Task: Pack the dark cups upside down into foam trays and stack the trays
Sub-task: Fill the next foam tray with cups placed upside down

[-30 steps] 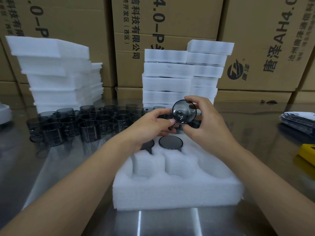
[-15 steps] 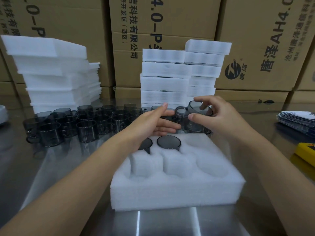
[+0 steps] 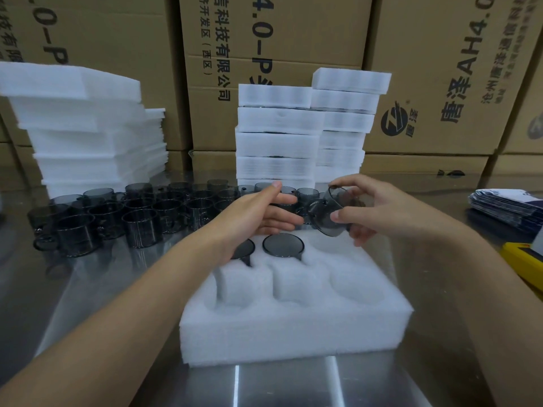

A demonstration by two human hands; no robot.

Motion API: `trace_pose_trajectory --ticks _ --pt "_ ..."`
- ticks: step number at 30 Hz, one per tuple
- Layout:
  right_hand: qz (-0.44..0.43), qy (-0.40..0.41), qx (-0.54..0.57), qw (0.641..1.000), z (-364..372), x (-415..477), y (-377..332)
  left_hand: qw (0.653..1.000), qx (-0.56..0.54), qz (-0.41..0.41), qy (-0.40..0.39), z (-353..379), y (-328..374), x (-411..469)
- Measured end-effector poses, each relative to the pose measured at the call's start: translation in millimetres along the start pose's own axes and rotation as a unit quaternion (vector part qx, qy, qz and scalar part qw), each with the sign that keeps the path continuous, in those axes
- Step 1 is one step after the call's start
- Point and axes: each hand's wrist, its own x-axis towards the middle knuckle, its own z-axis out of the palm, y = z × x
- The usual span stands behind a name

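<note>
Tilting dark cup (image 3: 330, 214) between right-hand fingers (image 3: 345, 215)

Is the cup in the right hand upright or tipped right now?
Tipped. The right hand holds the dark cup tilted on its side above the foam tray, not yet seated in a pocket.

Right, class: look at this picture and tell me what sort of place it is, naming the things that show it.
Probably a packing station in a factory or warehouse: printed cardboard cartons are stacked behind a metal bench, piles of white foam trays stand ready, and dozens of identical dark cups wait to be packed.
</note>
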Motion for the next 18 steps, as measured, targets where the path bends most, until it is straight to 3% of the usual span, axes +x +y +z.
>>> trace_pose_trajectory --ticks 5,11,18 --pt "-0.032 -0.041 0.005 0.999 -4 -3 -1 1.0 -0.001 -0.002 -0.003 -1 0 0" --pt "-0.051 -0.004 0.002 0.999 8 1 -3 1.0 0.028 0.007 -0.001 3 3 -2" --pt "-0.02 -0.035 -0.075 0.996 7 0 5 0.974 0.178 0.138 0.007 12 0 -12"
